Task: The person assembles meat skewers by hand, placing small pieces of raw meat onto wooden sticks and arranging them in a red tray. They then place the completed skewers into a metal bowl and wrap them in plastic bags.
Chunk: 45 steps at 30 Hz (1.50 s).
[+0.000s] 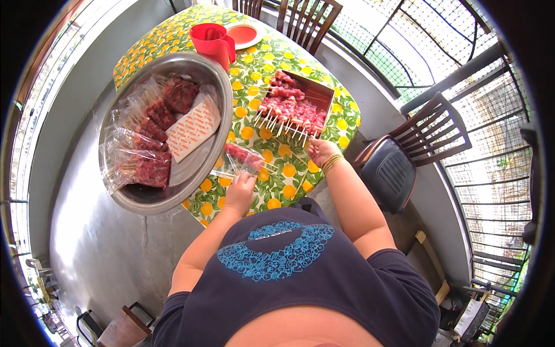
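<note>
My left hand [241,186] pinches the near edge of a clear plastic bag [234,166] on the tablecloth. Inside or on the bag lie a few raw meat skewers [244,155], their bare stick ends pointing right; plastic glare blurs which. At the open tray's near edge, my right hand [324,153] has its fingers closed around a bare stick end of a meat skewer [307,122]. That shallow tray [319,91] holds several raw skewers in a layer, most with sticks toward me and some turned toward the left.
A large oval metal basin [199,184] at the left holds several bagged skewers [151,169] and a white printed packet [194,128]. Farther back stand a red jug [213,43] and a white plate with a red middle [244,33]. A dark chair [399,162] stands right of the table.
</note>
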Each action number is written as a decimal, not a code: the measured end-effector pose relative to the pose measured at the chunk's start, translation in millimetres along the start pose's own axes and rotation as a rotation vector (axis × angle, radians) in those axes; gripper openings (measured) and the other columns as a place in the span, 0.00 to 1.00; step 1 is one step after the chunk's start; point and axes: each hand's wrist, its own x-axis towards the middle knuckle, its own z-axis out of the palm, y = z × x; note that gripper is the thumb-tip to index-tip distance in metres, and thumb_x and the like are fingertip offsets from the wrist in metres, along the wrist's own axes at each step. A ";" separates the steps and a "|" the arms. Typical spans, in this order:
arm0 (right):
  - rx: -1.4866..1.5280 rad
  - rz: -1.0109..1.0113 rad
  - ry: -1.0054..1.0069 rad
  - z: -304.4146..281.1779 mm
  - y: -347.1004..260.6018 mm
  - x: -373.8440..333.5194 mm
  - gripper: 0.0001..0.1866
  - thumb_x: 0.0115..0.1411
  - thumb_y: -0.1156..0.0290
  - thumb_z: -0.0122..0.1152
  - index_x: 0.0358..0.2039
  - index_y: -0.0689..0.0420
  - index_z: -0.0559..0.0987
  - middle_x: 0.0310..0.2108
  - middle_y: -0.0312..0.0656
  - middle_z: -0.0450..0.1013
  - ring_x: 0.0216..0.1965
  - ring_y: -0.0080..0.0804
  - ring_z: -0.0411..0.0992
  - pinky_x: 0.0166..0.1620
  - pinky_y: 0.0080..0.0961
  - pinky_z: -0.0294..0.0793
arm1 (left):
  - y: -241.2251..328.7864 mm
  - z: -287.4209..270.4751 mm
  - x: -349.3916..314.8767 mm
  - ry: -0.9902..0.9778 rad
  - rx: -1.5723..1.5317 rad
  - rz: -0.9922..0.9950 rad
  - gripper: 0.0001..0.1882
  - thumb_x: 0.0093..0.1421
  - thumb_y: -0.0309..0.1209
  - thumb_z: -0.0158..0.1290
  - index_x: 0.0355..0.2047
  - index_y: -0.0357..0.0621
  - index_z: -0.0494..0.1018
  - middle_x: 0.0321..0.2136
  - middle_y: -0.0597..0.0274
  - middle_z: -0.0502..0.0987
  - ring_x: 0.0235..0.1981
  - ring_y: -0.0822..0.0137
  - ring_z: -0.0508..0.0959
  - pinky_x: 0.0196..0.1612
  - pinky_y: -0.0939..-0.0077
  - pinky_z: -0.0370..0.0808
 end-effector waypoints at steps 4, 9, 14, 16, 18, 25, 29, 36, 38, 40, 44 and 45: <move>0.116 0.020 0.001 12.3 -6.6 -10.5 0.03 0.64 0.76 0.61 0.35 0.57 0.75 0.23 0.33 0.70 0.21 0.21 0.69 0.24 0.18 0.74 | -0.8 2.8 -3.6 -0.010 -0.027 -0.032 0.12 0.52 0.23 0.54 0.39 0.45 0.78 0.44 0.58 0.76 0.43 0.52 0.77 0.41 0.60 0.79; -0.125 -0.234 0.061 23.5 -2.5 -23.5 0.06 0.59 0.78 0.65 0.32 0.56 0.75 0.23 0.33 0.71 0.18 0.24 0.68 0.21 0.20 0.70 | -1.0 2.5 -4.0 -0.003 -0.044 -0.034 0.12 0.53 0.23 0.54 0.38 0.44 0.78 0.44 0.57 0.75 0.44 0.52 0.77 0.41 0.59 0.79; -1.010 -0.584 0.284 15.5 1.0 -13.8 0.07 0.57 0.72 0.69 0.30 0.58 0.78 0.22 0.36 0.75 0.19 0.26 0.73 0.23 0.25 0.75 | -1.0 0.6 -2.3 -0.042 -0.049 -0.059 0.12 0.53 0.22 0.53 0.39 0.44 0.78 0.44 0.58 0.75 0.44 0.52 0.77 0.41 0.59 0.79; -1.179 -0.718 0.258 9.0 3.1 -9.1 0.12 0.59 0.64 0.68 0.30 0.61 0.78 0.23 0.42 0.78 0.20 0.29 0.77 0.27 0.28 0.78 | -1.7 -0.5 -2.8 -0.031 -0.057 -0.053 0.12 0.53 0.22 0.53 0.39 0.44 0.77 0.44 0.58 0.75 0.44 0.52 0.77 0.41 0.59 0.79; -1.264 -0.836 0.320 6.3 5.7 -5.5 0.15 0.60 0.61 0.66 0.30 0.61 0.78 0.23 0.43 0.78 0.20 0.30 0.78 0.28 0.29 0.78 | -2.1 -1.7 -3.9 -0.029 -0.062 -0.048 0.12 0.53 0.22 0.53 0.39 0.44 0.77 0.43 0.58 0.75 0.44 0.52 0.77 0.41 0.59 0.79; -1.327 -0.685 0.385 18.9 1.8 -0.6 0.14 0.69 0.59 0.50 0.43 0.58 0.72 0.35 0.57 0.79 0.38 0.55 0.79 0.43 0.48 0.77 | -0.9 -5.4 -2.1 -0.021 -0.056 -0.033 0.14 0.52 0.21 0.55 0.41 0.43 0.77 0.43 0.59 0.74 0.44 0.52 0.76 0.43 0.60 0.78; -1.252 -0.675 0.384 25.1 4.2 7.8 0.16 0.70 0.59 0.48 0.42 0.60 0.72 0.35 0.58 0.79 0.36 0.56 0.79 0.43 0.48 0.77 | 0.0 -7.0 -1.8 -0.053 -0.050 -0.056 0.14 0.53 0.21 0.55 0.41 0.43 0.78 0.42 0.59 0.74 0.44 0.52 0.76 0.44 0.61 0.78; -1.252 -0.983 0.582 25.4 4.1 22.7 0.18 0.71 0.56 0.45 0.39 0.61 0.73 0.37 0.59 0.79 0.42 0.58 0.78 0.44 0.51 0.76 | -0.4 -6.4 -2.3 0.015 -0.114 -0.055 0.15 0.55 0.20 0.54 0.44 0.41 0.77 0.43 0.57 0.74 0.46 0.51 0.76 0.46 0.61 0.77; -1.091 -0.988 0.494 26.3 1.4 15.8 0.20 0.71 0.54 0.49 0.39 0.62 0.74 0.31 0.52 0.78 0.32 0.46 0.78 0.38 0.43 0.76 | -1.6 -7.0 -0.4 0.015 -0.108 -0.057 0.16 0.55 0.22 0.53 0.45 0.41 0.77 0.45 0.56 0.75 0.46 0.51 0.76 0.47 0.61 0.78; -0.851 -0.887 0.298 25.8 2.8 -0.1 0.21 0.70 0.53 0.52 0.39 0.62 0.75 0.27 0.46 0.77 0.26 0.37 0.75 0.35 0.37 0.75 | -3.8 -7.9 3.7 0.026 -0.049 -0.031 0.17 0.55 0.21 0.53 0.46 0.39 0.76 0.46 0.54 0.75 0.47 0.50 0.75 0.49 0.61 0.77; -0.629 -0.388 -0.100 -4.7 30.3 -63.3 0.13 0.68 0.59 0.59 0.33 0.56 0.77 0.20 0.28 0.66 0.19 0.17 0.60 0.21 0.20 0.60 | -4.4 -8.7 13.1 0.008 -0.052 -0.062 0.20 0.55 0.20 0.51 0.50 0.35 0.75 0.48 0.52 0.74 0.48 0.48 0.75 0.52 0.60 0.75; -0.632 -0.302 -0.153 -14.5 40.7 -78.6 0.11 0.68 0.61 0.60 0.32 0.55 0.76 0.20 0.27 0.64 0.19 0.16 0.59 0.20 0.18 0.56 | -3.0 -8.8 14.8 0.018 -0.055 -0.074 0.21 0.55 0.20 0.51 0.51 0.35 0.74 0.48 0.52 0.74 0.48 0.48 0.74 0.52 0.60 0.75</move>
